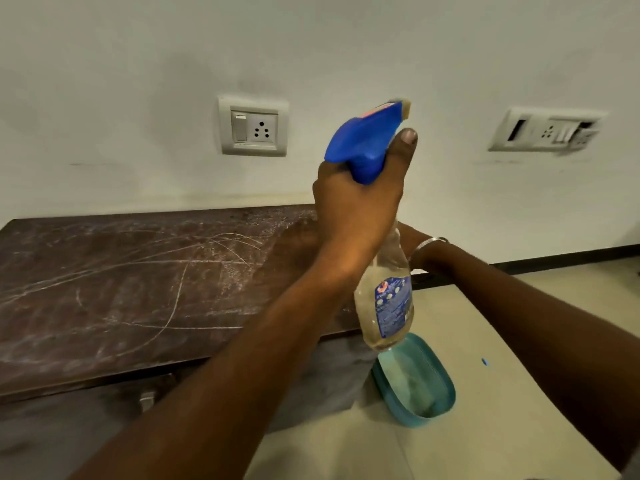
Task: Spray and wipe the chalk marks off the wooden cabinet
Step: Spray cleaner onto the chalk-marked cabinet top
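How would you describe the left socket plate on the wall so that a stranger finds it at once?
Start at the white wall behind the chalk-marked wooden cabinet. Of two grey plates on it, this socket plate hangs above the cabinet, left of the spray bottle. It sits straight, with one switch beside one socket; the other plate looks crooked, with dark open slots.

Chalk marks (180,292) streak the dark wooden cabinet top (104,341); a teal basin (446,375) sits on the floor (491,434).
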